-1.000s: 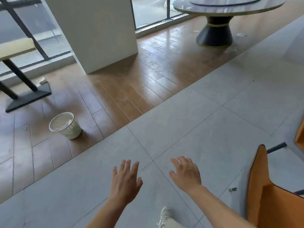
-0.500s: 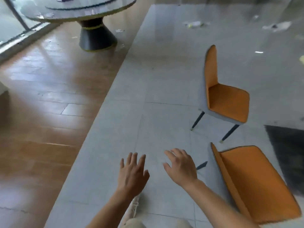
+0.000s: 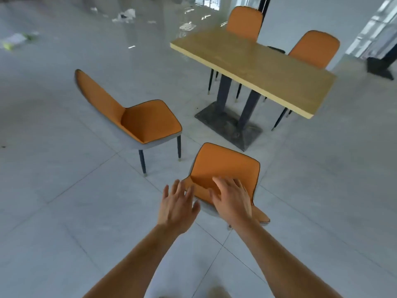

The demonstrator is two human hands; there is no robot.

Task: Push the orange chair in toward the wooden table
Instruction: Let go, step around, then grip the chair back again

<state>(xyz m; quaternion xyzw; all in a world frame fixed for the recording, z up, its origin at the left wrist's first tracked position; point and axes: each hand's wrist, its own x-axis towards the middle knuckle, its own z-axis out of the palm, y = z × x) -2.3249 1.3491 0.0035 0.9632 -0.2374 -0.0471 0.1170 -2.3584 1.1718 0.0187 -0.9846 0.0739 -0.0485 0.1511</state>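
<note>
Orange chair sits nearest, on grey tile floor. Left hand & right hand hover at its backrest, fingers spread, gripping nothing. 2nd chair stands left. Wooden bench beyond, w/ 2 far chairs behind.

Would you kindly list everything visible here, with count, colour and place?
Wooden table: one, light wood top, dark base, upper right.
Nearest chair: one, orange, directly under the hands, apart from the table.
Side chair: one, orange, dark legs, left of centre.
Far chairs: two, orange, behind the table.
Litter: several white scraps, far floor.
Floor: grey tiles.
Left hand: open, at the chair back's left edge.
Right hand: open, over the chair back.
</note>
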